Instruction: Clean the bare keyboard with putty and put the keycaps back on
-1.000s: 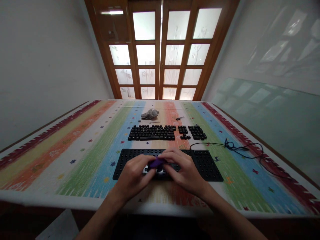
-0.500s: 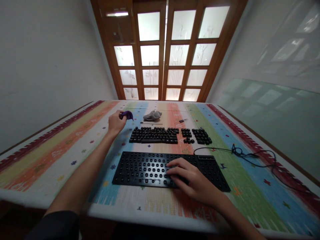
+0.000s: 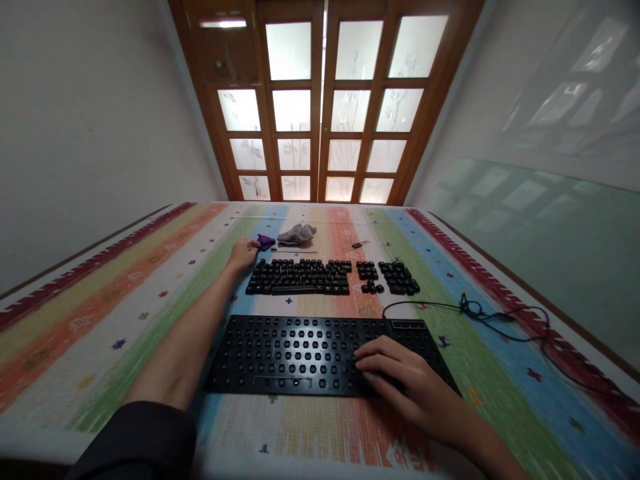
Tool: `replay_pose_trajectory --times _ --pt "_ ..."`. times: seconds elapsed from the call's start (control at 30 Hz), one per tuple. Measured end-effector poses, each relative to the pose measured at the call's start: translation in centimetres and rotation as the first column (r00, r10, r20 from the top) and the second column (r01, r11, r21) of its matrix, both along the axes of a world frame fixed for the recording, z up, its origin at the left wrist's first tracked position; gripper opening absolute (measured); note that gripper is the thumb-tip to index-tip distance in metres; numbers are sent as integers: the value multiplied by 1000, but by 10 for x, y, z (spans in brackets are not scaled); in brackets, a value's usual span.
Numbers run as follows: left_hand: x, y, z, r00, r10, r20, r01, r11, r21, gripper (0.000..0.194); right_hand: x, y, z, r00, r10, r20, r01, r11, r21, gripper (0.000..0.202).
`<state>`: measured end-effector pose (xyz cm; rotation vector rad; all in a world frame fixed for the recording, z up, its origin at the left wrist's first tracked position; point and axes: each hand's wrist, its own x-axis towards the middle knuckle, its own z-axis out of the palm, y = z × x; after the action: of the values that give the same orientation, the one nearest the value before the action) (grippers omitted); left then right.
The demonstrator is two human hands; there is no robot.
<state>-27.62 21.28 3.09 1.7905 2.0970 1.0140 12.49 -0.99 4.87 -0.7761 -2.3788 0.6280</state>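
Keyboard (image 3: 295, 353) edge lies apart from keycaps (image 3: 300, 277).

From head height, we look forward and down from close above the worktop (image 3: 165, 327), across it to the glazed doors (image 3: 315, 110) beyond.

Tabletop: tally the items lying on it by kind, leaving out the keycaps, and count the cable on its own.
Cloths: 2 (purple cloth, grey cloth)
Keyboard base: 1
Cable: 1
Thin rod: 1
Small black tool: 1
Total: 6
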Motion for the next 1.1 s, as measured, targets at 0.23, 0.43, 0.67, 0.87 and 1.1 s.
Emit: replay_pose_trajectory --times 0.23,0.43,0.67,0.87,1.1 --pt "-6 -14 4 981 -128 -143 106 983 -150 34 0 3 -2 1000 -6 -7 6 1000 8 21" --pt "-1 -9 9 963 -184 -197 117 944 -309 32 -9 1 -5 999 9 -48 -8 1000 25 22" --pt "6 2 5 956 -186 -225 93 924 -371 31 -6 -6 -5 999 -9 -35 10 1000 21 21" --pt "8 2 5 960 -172 -220 100 947 -304 32 -4 -9 -5 999 -16 -36 16 1000 8 22" --pt "10 2 9 968 -127 -216 69 964 -257 33 -5 -12 0 999 -25 -39 25 1000 15 22"
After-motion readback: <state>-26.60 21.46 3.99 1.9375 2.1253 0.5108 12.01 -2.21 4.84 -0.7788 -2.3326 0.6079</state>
